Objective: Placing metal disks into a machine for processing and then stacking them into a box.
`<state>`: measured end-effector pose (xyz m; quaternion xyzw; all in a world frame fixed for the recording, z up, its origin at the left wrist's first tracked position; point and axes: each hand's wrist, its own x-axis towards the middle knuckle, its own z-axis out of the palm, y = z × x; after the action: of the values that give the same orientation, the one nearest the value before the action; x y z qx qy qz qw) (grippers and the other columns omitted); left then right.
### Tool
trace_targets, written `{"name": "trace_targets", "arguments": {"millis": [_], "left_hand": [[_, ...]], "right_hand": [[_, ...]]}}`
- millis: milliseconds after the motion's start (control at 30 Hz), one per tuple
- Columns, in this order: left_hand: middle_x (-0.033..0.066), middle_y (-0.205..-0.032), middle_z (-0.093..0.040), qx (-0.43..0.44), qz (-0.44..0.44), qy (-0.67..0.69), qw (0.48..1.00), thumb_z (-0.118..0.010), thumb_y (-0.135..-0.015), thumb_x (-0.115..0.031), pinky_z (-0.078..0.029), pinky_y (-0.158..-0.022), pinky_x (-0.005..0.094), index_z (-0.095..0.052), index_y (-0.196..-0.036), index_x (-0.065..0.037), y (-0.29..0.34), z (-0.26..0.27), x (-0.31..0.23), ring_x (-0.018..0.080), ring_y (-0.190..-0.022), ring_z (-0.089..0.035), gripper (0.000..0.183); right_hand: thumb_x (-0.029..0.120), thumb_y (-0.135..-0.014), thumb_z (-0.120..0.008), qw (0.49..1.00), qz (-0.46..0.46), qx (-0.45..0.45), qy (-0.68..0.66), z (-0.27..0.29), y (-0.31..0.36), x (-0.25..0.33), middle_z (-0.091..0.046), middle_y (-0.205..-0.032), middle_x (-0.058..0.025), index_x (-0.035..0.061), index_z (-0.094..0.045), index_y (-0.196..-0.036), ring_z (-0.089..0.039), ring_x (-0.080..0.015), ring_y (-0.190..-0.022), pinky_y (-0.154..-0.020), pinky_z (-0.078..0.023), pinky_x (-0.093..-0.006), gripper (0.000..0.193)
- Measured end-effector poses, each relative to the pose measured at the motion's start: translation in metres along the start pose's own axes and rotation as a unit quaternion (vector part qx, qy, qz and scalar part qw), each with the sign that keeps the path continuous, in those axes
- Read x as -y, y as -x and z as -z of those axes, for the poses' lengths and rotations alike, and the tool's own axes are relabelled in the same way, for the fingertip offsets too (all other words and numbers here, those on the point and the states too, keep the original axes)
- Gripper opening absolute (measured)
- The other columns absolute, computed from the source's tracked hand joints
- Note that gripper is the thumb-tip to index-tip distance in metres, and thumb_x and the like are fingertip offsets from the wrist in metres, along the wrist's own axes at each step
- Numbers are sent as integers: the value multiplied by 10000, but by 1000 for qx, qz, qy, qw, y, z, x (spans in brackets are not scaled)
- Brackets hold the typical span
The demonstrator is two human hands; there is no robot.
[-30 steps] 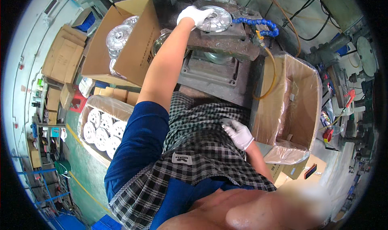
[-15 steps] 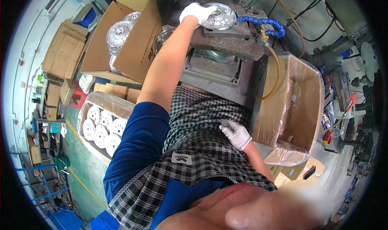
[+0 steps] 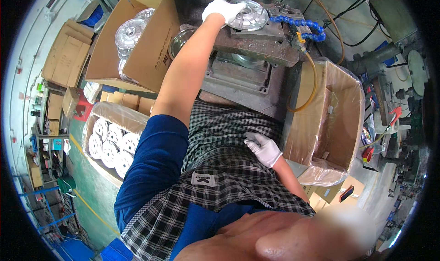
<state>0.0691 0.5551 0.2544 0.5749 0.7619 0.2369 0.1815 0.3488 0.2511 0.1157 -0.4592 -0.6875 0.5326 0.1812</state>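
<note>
My left hand (image 3: 221, 11), in a white glove, reaches far forward and grips the left edge of a shiny round metal casting (image 3: 249, 16). The casting sits on the raised metal block (image 3: 259, 33) of a machine. The undersides of those fingers are hidden. On the lap of my checked apron (image 3: 220, 123) lies my right hand (image 3: 265, 151), gloved too, its fingers loosely apart and nothing in them. Another round metal part (image 3: 183, 40) stands left of the machine, partly behind my left forearm.
A cardboard box (image 3: 151, 54) at the left holds several castings (image 3: 129, 33). Below it, a plastic-lined box (image 3: 106, 166) contains several pale discs (image 3: 110, 152). To the right stands a lined carton (image 3: 305, 119). A blue segmented hose (image 3: 302, 23) and a yellowish tube (image 3: 315, 84) hang beside the machine.
The whole view has shifted slightly. My left hand keeps its grip on the casting's edge, and my right hand stays on the apron.
</note>
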Motion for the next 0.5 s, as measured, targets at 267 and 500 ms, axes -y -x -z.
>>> {"name": "trace_targets", "arguments": {"millis": [267,500], "left_hand": [[233,-1187,-599,-10,6,-10,1000,-586,-707,-681,-445,-951,362,-600,-1173,42,5,0,0,328,-1119,-583,860],[197,-1143,-634,-38,-1,-17,999,-573,-712,-655,-478,-905,367,-655,-1109,-5,5,0,-4,315,-1067,-616,766]], "right_hand": [[297,-899,-617,1000,-10,-4,-4,5,5,3,-653,-1048,-180,37,-604,-1152,-645,-302,-947,-818,-509,-349,363],[279,-894,-620,1000,5,-16,8,7,8,4,-654,-1003,-180,39,-609,-1149,-647,-314,-905,-795,-509,-358,351]]}}
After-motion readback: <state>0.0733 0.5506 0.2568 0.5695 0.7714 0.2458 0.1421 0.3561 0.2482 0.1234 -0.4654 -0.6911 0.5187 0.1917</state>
